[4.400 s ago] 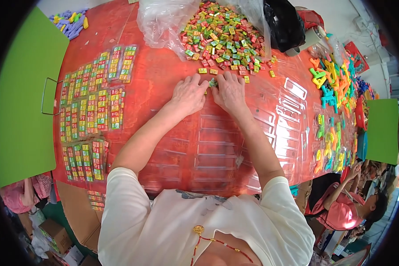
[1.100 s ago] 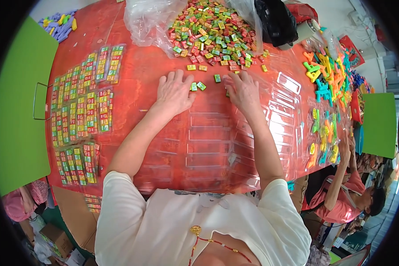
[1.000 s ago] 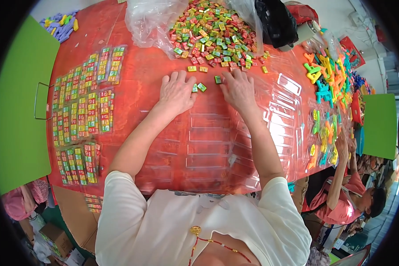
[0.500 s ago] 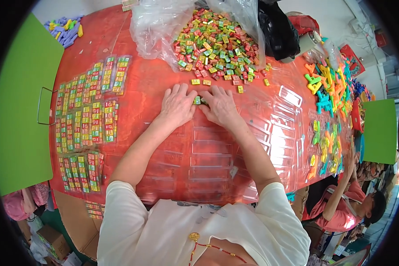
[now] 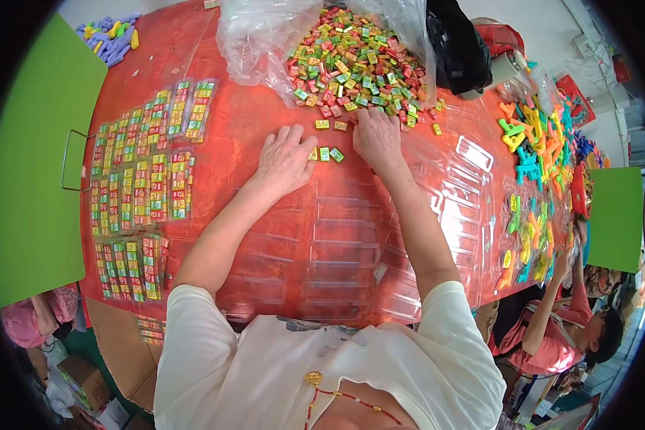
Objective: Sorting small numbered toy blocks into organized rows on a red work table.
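Note:
My left hand point(image 5: 285, 159) rests on the red table with its fingers apart and bent down. Beside its index finger lies a small yellow box point(image 5: 313, 153), partly covered by the hand. Just right of that are a small green-and-white box point(image 5: 325, 154) and a tilted green box point(image 5: 337, 155). My right hand point(image 5: 378, 136) reaches to the near edge of a big heap of small red, yellow and green boxes point(image 5: 365, 61). Its fingers are slightly spread, touching the heap's edge, and their undersides are hidden. Two more small boxes point(image 5: 322, 125) lie between the hands and the heap.
Clear plastic trays point(image 5: 344, 247) lie before me and to the right. Filled strips of boxes point(image 5: 140, 186) stand in rows at left, beside a green board point(image 5: 36, 172). Bright toy pieces point(image 5: 534, 143) cover the right side, where a co-worker point(image 5: 552, 330) sits. Plastic bags point(image 5: 261, 43) surround the heap.
My right hand has moved away from the small boxes, up and right to the heap. My left hand has shifted slightly, and the boxes between the hands are now uncovered.

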Available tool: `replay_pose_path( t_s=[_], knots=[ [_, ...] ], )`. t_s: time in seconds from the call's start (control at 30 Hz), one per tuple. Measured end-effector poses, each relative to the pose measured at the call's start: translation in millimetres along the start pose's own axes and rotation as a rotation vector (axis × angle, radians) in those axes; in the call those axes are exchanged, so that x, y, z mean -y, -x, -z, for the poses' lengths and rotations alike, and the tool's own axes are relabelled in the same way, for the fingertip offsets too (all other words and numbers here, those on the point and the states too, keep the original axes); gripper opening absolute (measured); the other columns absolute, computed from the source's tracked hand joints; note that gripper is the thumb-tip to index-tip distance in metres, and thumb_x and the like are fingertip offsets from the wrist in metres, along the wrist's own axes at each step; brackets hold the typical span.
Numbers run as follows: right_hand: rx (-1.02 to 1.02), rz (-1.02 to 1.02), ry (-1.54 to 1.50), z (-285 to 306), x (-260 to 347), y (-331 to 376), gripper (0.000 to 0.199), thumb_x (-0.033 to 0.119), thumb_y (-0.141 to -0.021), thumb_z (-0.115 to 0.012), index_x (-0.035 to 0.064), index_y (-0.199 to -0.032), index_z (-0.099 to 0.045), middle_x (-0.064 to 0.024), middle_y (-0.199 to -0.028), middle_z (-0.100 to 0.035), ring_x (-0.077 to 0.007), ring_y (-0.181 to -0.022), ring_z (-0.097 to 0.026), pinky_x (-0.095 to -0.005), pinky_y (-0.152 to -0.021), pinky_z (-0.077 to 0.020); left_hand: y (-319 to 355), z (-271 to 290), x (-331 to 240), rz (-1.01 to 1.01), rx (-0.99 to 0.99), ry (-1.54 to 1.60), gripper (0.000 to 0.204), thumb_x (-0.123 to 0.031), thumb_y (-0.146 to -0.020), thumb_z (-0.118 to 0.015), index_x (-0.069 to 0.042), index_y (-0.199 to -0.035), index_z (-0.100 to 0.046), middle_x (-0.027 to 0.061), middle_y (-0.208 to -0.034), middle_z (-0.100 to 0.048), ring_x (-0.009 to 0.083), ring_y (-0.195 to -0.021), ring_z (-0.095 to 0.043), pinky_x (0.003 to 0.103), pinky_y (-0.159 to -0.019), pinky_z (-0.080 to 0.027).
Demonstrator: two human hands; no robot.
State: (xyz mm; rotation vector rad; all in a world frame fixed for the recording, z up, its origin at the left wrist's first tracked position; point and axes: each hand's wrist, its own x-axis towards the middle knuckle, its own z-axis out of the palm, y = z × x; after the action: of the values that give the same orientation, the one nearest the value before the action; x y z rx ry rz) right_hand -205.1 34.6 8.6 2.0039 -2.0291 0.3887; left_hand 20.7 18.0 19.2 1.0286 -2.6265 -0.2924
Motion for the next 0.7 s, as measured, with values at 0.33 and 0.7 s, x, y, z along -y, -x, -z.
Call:
replay_pose_path(
  t_s=[0.33,0.7],
  knots=[
    [0.020,-0.003,-0.118,16,10,12,0.014,0.020,-0.086,-0.062,0.0065,-0.084,-0.065,-0.0107,-0.086,-0.065,-0.0291,-0.084,-0.065,-0.0442,-0.078,-0.0453,3,-3,-7,-0.001,-0.069,0.078,0.038,-0.023,-0.076,-0.072,-0.010,-0.110,-0.062,0.0108,-0.108,-0.053,0.0287,-0.107,-0.051,0.046,-0.085,-0.040],
    [0.124,-0.054,-0.343,39,58,57,0.019,0.022,-0.091,-0.060,0.0047,-0.085,-0.064,-0.0130,-0.080,-0.063,-0.0325,-0.078,-0.064,-0.0452,-0.072,-0.0459,1,-11,-1,0.015,-0.052,-0.002,0.031,-0.020,-0.077,-0.069,-0.015,-0.107,-0.064,0.0091,-0.113,-0.054,0.0288,-0.110,-0.050,0.045,-0.088,-0.038]
  ],
)
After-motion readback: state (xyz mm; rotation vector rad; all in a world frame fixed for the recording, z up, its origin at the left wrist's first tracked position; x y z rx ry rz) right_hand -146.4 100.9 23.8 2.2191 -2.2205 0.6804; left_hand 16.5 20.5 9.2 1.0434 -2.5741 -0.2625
